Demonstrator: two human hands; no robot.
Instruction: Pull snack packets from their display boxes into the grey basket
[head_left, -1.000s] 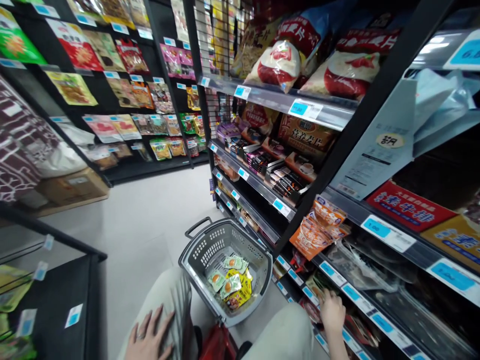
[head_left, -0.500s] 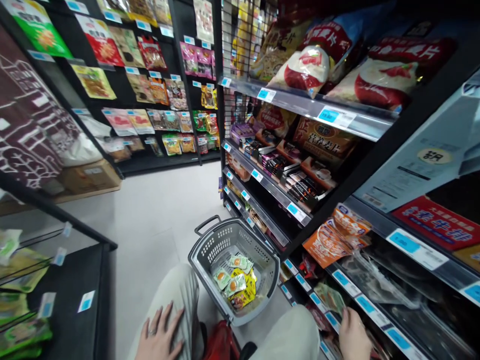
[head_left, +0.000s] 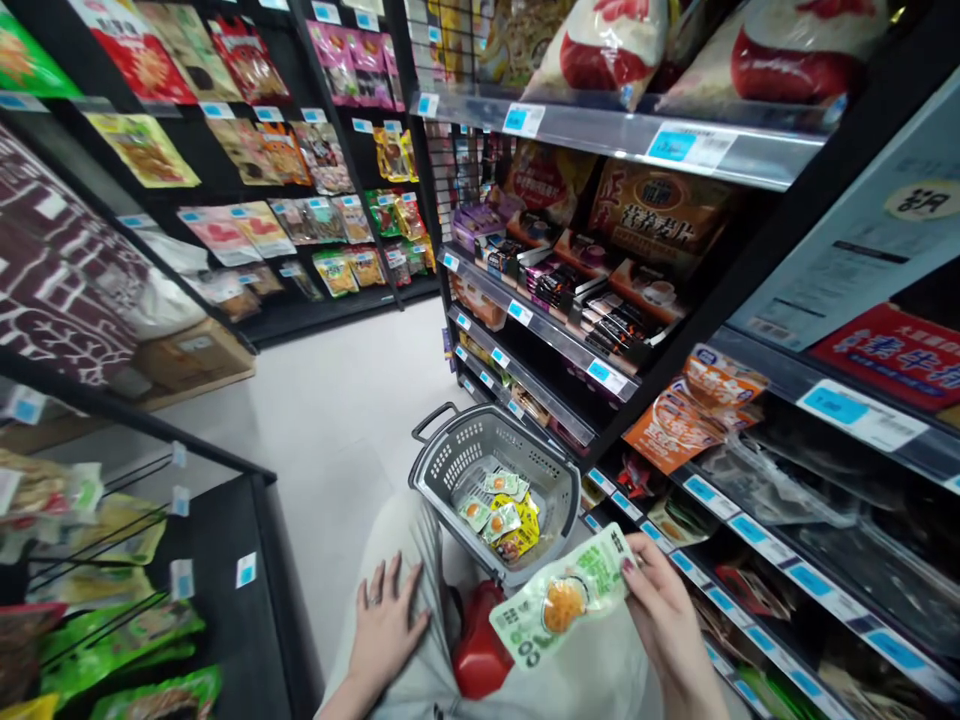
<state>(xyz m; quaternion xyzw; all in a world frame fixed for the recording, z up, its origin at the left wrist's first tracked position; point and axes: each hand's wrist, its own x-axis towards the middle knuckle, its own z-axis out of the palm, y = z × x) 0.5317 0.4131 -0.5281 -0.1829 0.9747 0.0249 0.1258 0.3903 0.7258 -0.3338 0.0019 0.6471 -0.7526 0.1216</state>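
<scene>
My right hand pinches the right end of a pale green snack packet with a round orange-brown food picture on it. The packet hangs over my right thigh, in front of the basket's near edge. Resting on my left thigh, my left hand has its fingers spread and a ring on one of them. Between my knees and the shelf stands a grey shopping basket. Inside it lie several similar green packets and yellow packets.
To the right, a black shelf unit carries orange packets, price tags and boxed sachets. A low black rack with green bags stands at the left. Bagged snacks hang along the back wall. A red object sits between my legs.
My right hand has come up and left from the lower right shelf, bringing out the green packet. My left hand stays on my thigh. The camera view has shifted.
</scene>
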